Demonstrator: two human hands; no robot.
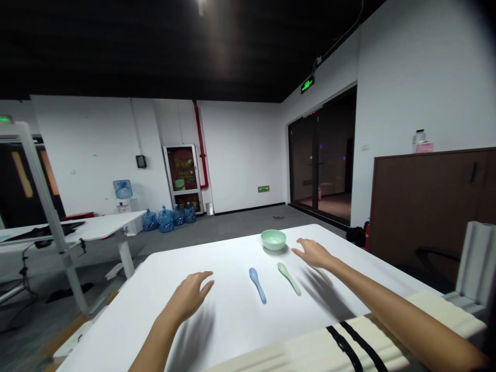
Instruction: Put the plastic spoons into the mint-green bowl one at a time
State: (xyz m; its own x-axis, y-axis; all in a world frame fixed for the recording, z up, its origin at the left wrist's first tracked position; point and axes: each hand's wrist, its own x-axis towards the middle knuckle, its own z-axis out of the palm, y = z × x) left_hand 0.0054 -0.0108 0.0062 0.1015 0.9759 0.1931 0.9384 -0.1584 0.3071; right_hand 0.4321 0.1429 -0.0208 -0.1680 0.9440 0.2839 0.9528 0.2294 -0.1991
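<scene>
Both hands are open and empty, fingers loosely spread, and neither grips anything. The left hand (189, 297) hovers over the white worktop (341, 243), just left of a pale blue spoon (257, 285). The right hand (313, 253) reaches farther out, its fingertips near a pale green bowl (273, 239) and above a pale green spoon (289, 278). The two spoons lie apart, side by side, with their bowls toward the far side, and the green bowl stands upright beyond them. Along the near right edge runs a cream cloth (349, 343) with black stripes. Far left, blue water bottles (166, 219) stand on the floor near a water dispenser (123, 189)
</scene>
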